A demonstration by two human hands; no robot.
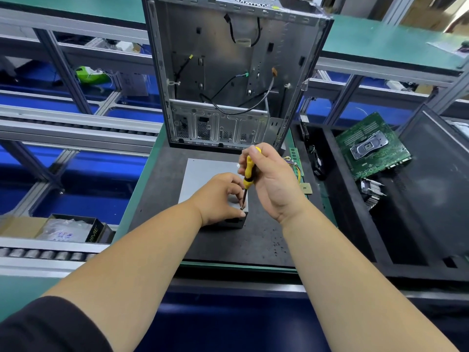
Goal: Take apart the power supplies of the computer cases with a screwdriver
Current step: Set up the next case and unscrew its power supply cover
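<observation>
The boxy grey sheet-metal power supply lies flat on the black foam mat, just in front of the upright, opened steel computer case. The right hand grips the yellow-handled screwdriver, tip at the supply's near corner. The left hand pinches the slim shaft there.

Little legible lettering here. Black carton at near left, on the roller conveyor — its right side panel carries pale letters that look like "PRIME", only partly clear. Clear bag inside that carton shows small blue and red print, too blurred to make out. Green motherboard at right, in the black tray — rows of white print on its upper part, far too small to read. No other readable marks.
</observation>
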